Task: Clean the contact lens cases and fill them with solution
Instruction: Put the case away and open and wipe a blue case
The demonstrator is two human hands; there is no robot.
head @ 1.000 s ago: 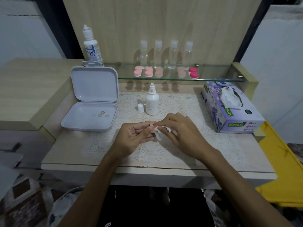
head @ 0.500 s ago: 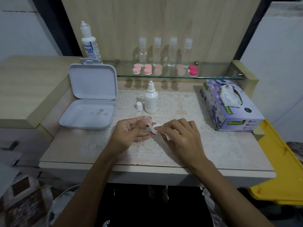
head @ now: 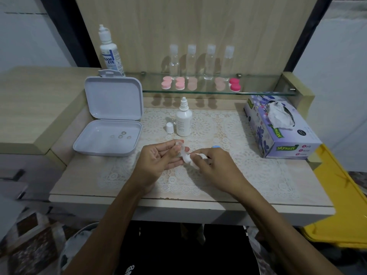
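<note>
My left hand (head: 158, 162) holds a clear contact lens case (head: 183, 153) between thumb and fingers above the lace mat. My right hand (head: 215, 168) pinches a small white tissue (head: 193, 162) against the case's near cup. A blue cap (head: 215, 147) peeks out just behind my right hand. An uncapped white solution bottle (head: 184, 121) stands behind my hands, its white cap (head: 169, 128) beside it on the left. Several pink lens cases (head: 179, 84) sit on the glass shelf (head: 258, 93).
An open white box (head: 95, 143) with a few small rings inside lies at the left. A purple tissue box (head: 278, 126) stands at the right. A tall solution bottle (head: 110, 52) and several clear small bottles (head: 210, 62) stand at the back. A yellow bin (head: 341, 205) sits by the table's right edge.
My hands have parted a little; the left hand turned the case more upright, and the right hand with the tissue shifted right and down to the case's near cup.
</note>
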